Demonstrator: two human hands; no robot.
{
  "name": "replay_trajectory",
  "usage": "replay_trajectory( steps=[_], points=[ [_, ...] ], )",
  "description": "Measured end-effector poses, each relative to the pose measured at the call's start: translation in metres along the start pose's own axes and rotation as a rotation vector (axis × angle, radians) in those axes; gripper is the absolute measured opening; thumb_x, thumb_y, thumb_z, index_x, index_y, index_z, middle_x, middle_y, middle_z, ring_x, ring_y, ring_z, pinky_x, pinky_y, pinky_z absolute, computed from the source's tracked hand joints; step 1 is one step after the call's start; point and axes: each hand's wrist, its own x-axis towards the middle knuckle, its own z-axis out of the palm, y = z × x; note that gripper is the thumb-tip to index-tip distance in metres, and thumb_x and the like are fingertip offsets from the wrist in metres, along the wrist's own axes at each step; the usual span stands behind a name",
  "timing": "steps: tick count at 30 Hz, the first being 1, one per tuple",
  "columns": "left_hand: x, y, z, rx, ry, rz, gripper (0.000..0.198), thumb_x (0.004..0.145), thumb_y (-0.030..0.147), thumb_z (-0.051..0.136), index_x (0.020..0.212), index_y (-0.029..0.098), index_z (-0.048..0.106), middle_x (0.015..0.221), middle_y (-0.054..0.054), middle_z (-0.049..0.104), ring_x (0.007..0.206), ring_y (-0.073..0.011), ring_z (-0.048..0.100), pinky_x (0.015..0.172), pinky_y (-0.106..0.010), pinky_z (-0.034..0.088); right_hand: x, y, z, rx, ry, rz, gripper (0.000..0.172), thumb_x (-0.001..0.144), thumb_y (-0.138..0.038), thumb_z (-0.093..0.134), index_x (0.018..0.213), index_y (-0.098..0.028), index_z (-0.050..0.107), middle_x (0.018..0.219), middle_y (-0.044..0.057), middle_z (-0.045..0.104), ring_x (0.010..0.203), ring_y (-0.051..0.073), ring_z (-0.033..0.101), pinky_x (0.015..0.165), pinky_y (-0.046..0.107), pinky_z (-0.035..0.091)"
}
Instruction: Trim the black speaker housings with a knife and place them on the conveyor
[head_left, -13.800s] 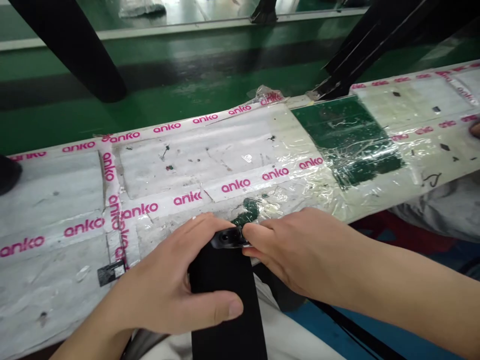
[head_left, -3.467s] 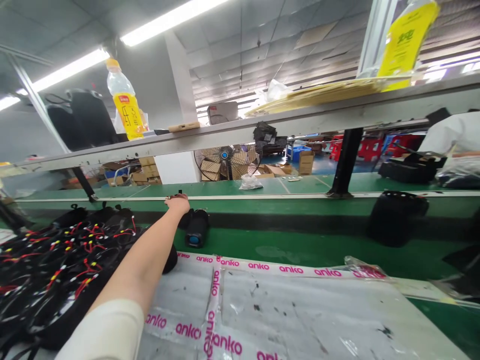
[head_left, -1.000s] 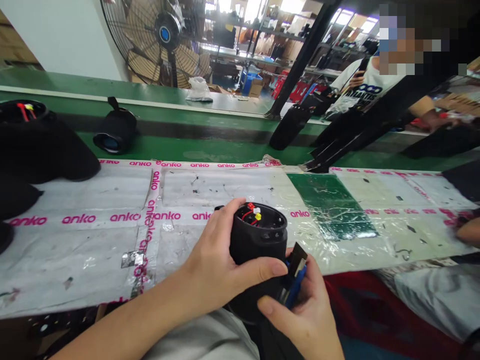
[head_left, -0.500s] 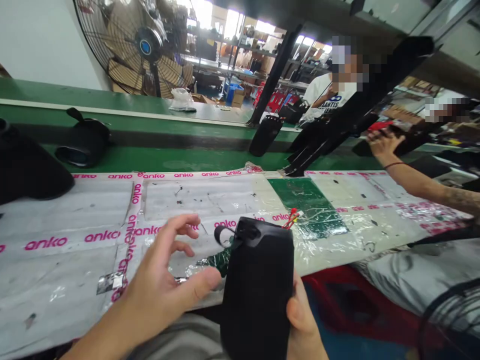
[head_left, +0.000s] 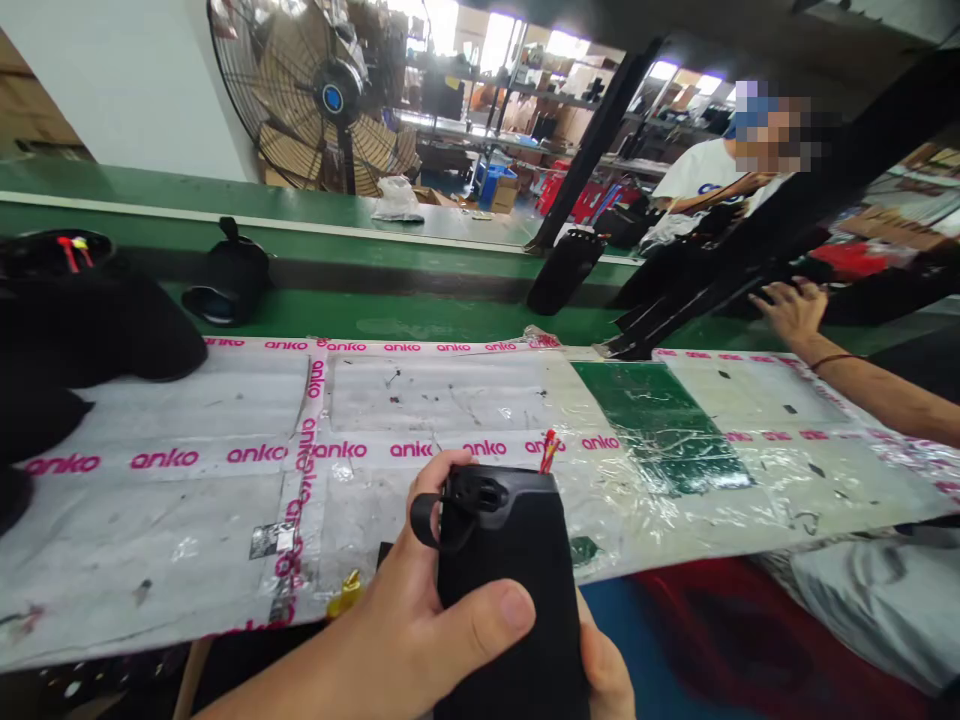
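Worktop (head_left: 150, 520): plastic-wrapped, stretching ahead of my hands.
Speaker shell (head_left: 510, 590): black, upright, held between both my hands.
Left hand (head_left: 420, 625): wrapped round its left side, thumb across front.
Right hand (head_left: 606, 672): cupping its lower right.
Red wires (head_left: 550, 450): poking from its top.

Left grip (head_left: 405, 630) is closed round a black speaker (head_left: 517, 570), thumb across its front, a finger against the strap loop (head_left: 426, 522). Right grip (head_left: 609, 682) bears on the black speaker's far side and is mostly hidden. Red wires (head_left: 550, 452) stick out of its top. It is held at the near edge of the bench (head_left: 187, 520), which is covered in plastic sheet and pink tape (head_left: 165, 459). A second speaker (head_left: 229, 285) lies on the green belt (head_left: 420, 315) beyond. A co-worker's hand (head_left: 787, 310) is at far right.
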Motion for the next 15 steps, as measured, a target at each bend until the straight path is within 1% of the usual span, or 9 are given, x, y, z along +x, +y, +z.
replay_trajectory(
  steps=[2, 4, 6, 7, 9, 11, 13, 14, 15],
  points=[
    [-0.002, -0.004, 0.002, -0.152, 0.061, -0.002, 0.092, 0.091, 0.055, 0.088, 0.161, 0.043, 0.029, 0.144, -0.01, 0.07, 0.123, -0.0353, 0.077, 0.102, -0.054, 0.066, -0.002, -0.003, 0.006, 0.078, 0.007, 0.099, 0.067, 0.081, -0.085, 0.069, 0.116, -0.029, 0.077, 0.075, 0.008, 0.074, 0.083, 0.038, 0.079, 0.077, 0.052, 0.065],
    [-0.005, -0.005, -0.002, -0.245, 0.185, -0.038, 0.096, 0.083, 0.053, 0.095, 0.157, 0.042, 0.035, 0.139, -0.008, 0.074, 0.12, -0.0347, 0.078, 0.102, -0.052, 0.066, -0.003, -0.003, 0.011, 0.122, 0.03, 0.16, 0.066, 0.079, -0.08, 0.077, 0.122, -0.029, 0.072, 0.084, 0.008, 0.076, 0.084, 0.035, 0.078, 0.074, 0.048, 0.065],
    [-0.008, -0.002, -0.012, -0.289, 0.284, -0.125, 0.097, 0.079, 0.049, 0.098, 0.157, 0.042, 0.041, 0.136, -0.006, 0.076, 0.113, -0.0324, 0.081, 0.097, -0.048, 0.068, -0.003, -0.003, 0.013, 0.129, 0.068, 0.17, 0.058, 0.083, -0.072, 0.08, 0.123, -0.031, 0.067, 0.093, 0.008, 0.076, 0.078, 0.028, 0.075, 0.066, 0.04, 0.063],
    [-0.011, 0.0, -0.018, -0.282, 0.311, -0.178, 0.097, 0.079, 0.048, 0.098, 0.158, 0.041, 0.043, 0.135, -0.006, 0.076, 0.109, -0.0312, 0.082, 0.093, -0.046, 0.069, -0.003, -0.003, 0.013, 0.127, 0.086, 0.174, 0.051, 0.087, -0.069, 0.078, 0.12, -0.031, 0.066, 0.095, 0.007, 0.074, 0.073, 0.025, 0.072, 0.061, 0.036, 0.06],
    [-0.016, 0.006, -0.031, -0.177, 0.324, -0.249, 0.093, 0.079, 0.045, 0.097, 0.158, 0.041, 0.048, 0.131, -0.005, 0.078, 0.105, -0.03, 0.082, 0.09, -0.044, 0.07, -0.004, -0.007, 0.008, 0.106, 0.102, 0.174, 0.037, 0.097, -0.064, 0.068, 0.114, -0.031, 0.063, 0.088, 0.003, 0.069, 0.064, 0.02, 0.064, 0.053, 0.031, 0.054],
    [-0.021, 0.009, -0.04, 0.048, 0.285, -0.273, 0.089, 0.08, 0.045, 0.096, 0.157, 0.04, 0.053, 0.135, -0.006, 0.076, 0.116, -0.0334, 0.078, 0.102, -0.051, 0.066, -0.005, -0.015, 0.0, 0.053, 0.101, 0.172, 0.027, 0.105, -0.058, 0.057, 0.111, -0.032, 0.062, 0.08, -0.001, 0.064, 0.06, 0.018, 0.058, 0.051, 0.03, 0.05],
    [-0.025, 0.011, -0.044, 0.302, 0.222, -0.249, 0.085, 0.082, 0.045, 0.093, 0.158, 0.04, 0.054, 0.152, -0.008, 0.068, 0.14, -0.0399, 0.066, 0.12, -0.063, 0.052, -0.005, -0.025, -0.009, -0.032, 0.105, 0.172, 0.019, 0.107, -0.05, 0.06, 0.111, -0.032, 0.066, 0.08, -0.001, 0.065, 0.062, 0.018, 0.059, 0.057, 0.03, 0.053],
    [-0.027, 0.011, -0.045, 0.411, 0.193, -0.23, 0.083, 0.084, 0.046, 0.091, 0.158, 0.04, 0.053, 0.162, -0.008, 0.06, 0.151, -0.0424, 0.055, 0.127, -0.069, 0.042, -0.005, -0.03, -0.014, -0.136, 0.07, 0.124, 0.015, 0.106, -0.045, 0.063, 0.113, -0.032, 0.069, 0.084, 0.0, 0.069, 0.065, 0.018, 0.061, 0.06, 0.03, 0.054],
    [-0.028, 0.011, -0.044, 0.503, 0.172, -0.207, 0.081, 0.086, 0.044, 0.09, 0.158, 0.04, 0.053, 0.17, -0.008, 0.051, 0.16, -0.0439, 0.043, 0.132, -0.072, 0.033, -0.003, -0.035, -0.017, -0.291, 0.003, 0.026, 0.014, 0.106, -0.04, 0.066, 0.116, -0.032, 0.07, 0.09, 0.001, 0.073, 0.069, 0.018, 0.066, 0.064, 0.03, 0.056]
  ],
)
